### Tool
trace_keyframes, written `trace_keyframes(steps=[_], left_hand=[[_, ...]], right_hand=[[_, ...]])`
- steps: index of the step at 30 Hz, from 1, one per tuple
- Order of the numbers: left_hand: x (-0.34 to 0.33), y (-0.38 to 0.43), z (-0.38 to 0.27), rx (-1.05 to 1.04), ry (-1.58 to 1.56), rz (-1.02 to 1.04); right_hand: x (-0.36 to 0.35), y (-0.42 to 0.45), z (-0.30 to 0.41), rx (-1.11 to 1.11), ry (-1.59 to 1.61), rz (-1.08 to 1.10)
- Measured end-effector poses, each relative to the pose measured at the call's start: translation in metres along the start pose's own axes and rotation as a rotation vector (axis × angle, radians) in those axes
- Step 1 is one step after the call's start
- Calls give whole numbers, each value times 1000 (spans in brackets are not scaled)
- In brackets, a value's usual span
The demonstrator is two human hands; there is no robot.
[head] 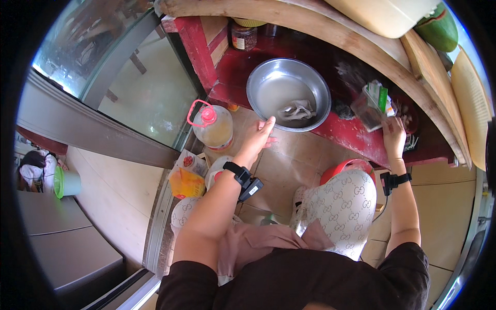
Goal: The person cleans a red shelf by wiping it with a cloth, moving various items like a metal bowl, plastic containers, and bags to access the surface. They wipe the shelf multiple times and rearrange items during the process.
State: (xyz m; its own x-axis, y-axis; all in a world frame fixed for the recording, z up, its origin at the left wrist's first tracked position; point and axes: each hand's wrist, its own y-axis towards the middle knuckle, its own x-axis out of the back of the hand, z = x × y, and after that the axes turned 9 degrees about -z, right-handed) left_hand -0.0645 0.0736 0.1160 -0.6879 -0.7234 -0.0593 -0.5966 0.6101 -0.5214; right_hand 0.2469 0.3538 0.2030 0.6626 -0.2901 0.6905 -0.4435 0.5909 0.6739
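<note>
A steel basin (267, 83) with cloudy water stands on a red wooden shelf (228, 87), its near rim over the shelf's edge. A wet greyish cloth (300, 110) lies in the water. My left hand (259, 137) is at the basin's near rim, thumb up and fingers below; whether it grips the rim is hard to tell. On the right, my right hand (394, 130) touches the near right end of a clear plastic container (367, 110) with a green-and-white label; its fingertips are partly hidden. Beside the container lies a dark crumpled thing (343, 110).
A jar (244, 37) stands at the shelf's back left. Below are a large plastic jug (214, 128) with a pink handle, a yellow-orange bag (186, 183) and a red basin (341, 170). A curved wooden edge (310, 19) overhangs the shelf; a glass door (143, 85) is at left.
</note>
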Motion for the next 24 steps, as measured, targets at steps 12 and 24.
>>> trace_keyframes(steps=[12, 24], left_hand=[[10, -12, 1, -32, 1, 70], [181, -37, -21, -264, 676, -336]], right_hand=[[-169, 155, 9, 526, -438, 83], [-275, 179, -32, 106, 179, 577]])
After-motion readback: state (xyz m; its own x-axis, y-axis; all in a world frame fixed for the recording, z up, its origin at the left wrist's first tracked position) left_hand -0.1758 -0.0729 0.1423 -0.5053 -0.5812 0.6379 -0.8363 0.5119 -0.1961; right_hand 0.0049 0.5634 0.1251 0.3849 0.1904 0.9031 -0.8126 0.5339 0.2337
